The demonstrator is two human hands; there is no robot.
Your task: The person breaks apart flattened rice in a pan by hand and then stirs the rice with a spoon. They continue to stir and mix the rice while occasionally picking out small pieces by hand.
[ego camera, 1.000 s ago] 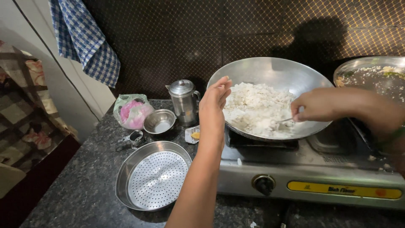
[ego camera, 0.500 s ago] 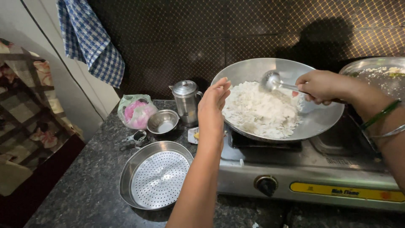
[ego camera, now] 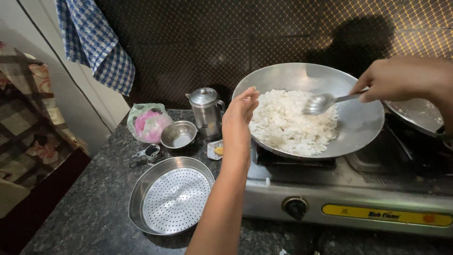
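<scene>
The left hand [ego camera: 239,118] is up beside the near rim of the big metal pan [ego camera: 358,123], with its fingers straight and together, holding nothing; I cannot tell if it touches the rim. The right hand [ego camera: 401,80] has its fingers closed around the handle of a metal spoon [ego camera: 321,102]. The spoon's bowl is above the white flaky food [ego camera: 288,123] that fills the left part of the pan. The pan sits on the stove [ego camera: 349,208]. On the dark counter [ego camera: 75,208] to the left are a round plate with little holes [ego camera: 174,198], a small steel bowl [ego camera: 179,134], a lidded steel pot [ego camera: 206,109] and a pink bag [ego camera: 148,123]
</scene>
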